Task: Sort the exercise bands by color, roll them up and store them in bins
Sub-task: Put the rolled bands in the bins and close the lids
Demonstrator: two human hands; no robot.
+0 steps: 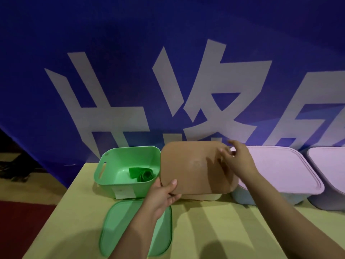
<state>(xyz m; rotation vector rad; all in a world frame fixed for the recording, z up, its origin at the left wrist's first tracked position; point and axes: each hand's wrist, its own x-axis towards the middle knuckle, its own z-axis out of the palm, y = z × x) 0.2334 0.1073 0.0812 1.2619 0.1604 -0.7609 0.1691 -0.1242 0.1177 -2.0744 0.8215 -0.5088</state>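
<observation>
Nearest, a green lid lies off its green bin, which already holds a rolled green band, while the left hand pinches the brown lid and the right hand's loosely curled fingers touch its far corner, the lavender bins apparently still covered.

A large blue banner with big white characters filled the wall behind. In front of it stood a pale yellow-green counter, crossed by soft striped shadows. Left of the counter lay dark red floor, and past the banner's lower left edge the room was dark, with some dim, unclear shapes.
</observation>
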